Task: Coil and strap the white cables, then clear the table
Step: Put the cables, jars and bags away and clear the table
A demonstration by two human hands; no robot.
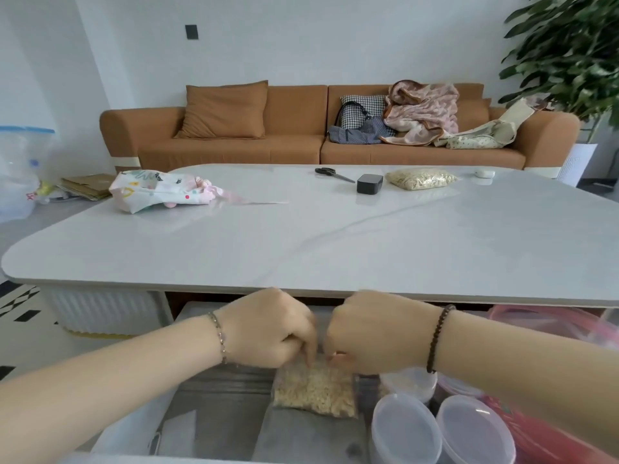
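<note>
Below the table's near edge, my left hand [271,329] and my right hand [375,333] are side by side, both pinching the top of a clear bag of pale beige bits [315,391]. The bag hangs over an open clear storage bin [134,426]. A second bag of the same beige bits [422,178] lies on the white table [301,249] at the far right. No white cable is visible anywhere.
On the table's far side lie black scissors [333,174], a small black box [369,183], a colourful patterned pouch [160,190] and a small white device [484,173]. Round clear tubs [435,433] stand in the bin at right, beside a red plastic bag [549,329]. Behind is an orange sofa [294,128].
</note>
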